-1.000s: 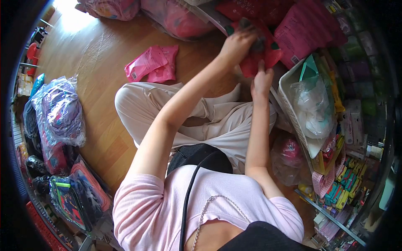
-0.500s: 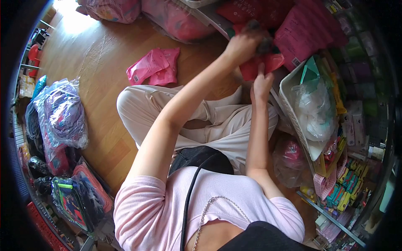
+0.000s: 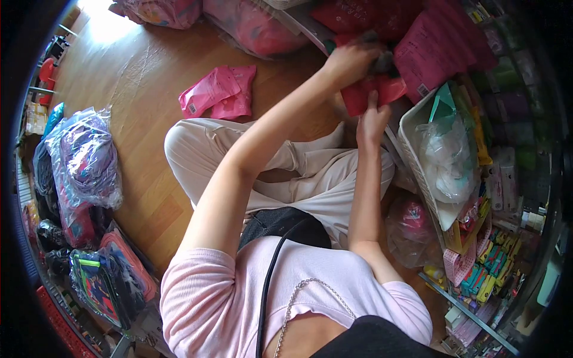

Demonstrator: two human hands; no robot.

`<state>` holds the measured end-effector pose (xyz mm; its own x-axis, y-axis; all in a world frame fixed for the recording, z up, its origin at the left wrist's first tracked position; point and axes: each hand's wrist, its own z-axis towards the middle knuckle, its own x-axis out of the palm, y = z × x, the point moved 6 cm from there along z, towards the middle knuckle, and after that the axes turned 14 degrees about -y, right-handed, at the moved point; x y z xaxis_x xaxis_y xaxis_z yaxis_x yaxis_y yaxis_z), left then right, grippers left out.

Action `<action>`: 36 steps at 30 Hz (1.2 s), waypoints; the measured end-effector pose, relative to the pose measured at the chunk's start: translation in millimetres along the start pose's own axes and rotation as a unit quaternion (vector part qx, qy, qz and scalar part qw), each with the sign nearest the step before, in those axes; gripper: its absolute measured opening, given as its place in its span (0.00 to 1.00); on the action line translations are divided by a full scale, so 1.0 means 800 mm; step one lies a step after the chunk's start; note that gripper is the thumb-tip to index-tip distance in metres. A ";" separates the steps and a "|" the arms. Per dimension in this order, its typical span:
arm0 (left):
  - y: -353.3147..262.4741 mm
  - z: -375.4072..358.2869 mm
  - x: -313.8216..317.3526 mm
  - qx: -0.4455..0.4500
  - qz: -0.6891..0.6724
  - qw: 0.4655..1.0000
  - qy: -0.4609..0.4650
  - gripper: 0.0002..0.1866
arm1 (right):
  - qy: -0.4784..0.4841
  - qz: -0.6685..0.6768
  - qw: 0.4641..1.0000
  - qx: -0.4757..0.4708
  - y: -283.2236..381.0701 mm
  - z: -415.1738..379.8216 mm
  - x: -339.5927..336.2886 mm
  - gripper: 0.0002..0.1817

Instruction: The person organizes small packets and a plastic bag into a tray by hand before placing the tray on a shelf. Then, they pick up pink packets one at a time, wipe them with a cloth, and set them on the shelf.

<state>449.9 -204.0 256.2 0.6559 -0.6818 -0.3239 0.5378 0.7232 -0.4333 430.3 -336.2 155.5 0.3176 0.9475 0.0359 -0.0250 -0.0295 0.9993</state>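
Note:
At the upper right, my right hand pinches the near edge of a red plastic packet, thumb on top. My left hand reaches across to the packet's far side. Its fingers are closed on a dark grey, soft-looking bundle, which lies at the packet; whether it is inside or only above cannot be made out. Just beyond both hands is a large red bag. A pink printed bag stands to their right.
Two pink packets lie on the wooden floor. A white basket with clear plastic bags stands at right, beside shelves of small goods. Wrapped bundles and pencil cases line the left. Stuffed bags sit at the back.
My left hand and the grey bundle have shifted very slightly at the red packet. The right hand keeps its pinch. The whole view has tilted a little.

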 end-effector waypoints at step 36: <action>0.225 -0.322 -0.336 -0.444 -0.352 0.582 -0.584 0.16 | 0.156 0.005 0.987 -0.030 -0.043 -0.146 0.149 0.18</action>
<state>234.0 81.2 48.5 0.6301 0.1404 0.7637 0.7456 -0.3841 -0.5446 358.1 -185.4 123.5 0.0094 0.9995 0.0298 -0.0846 -0.0289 0.9960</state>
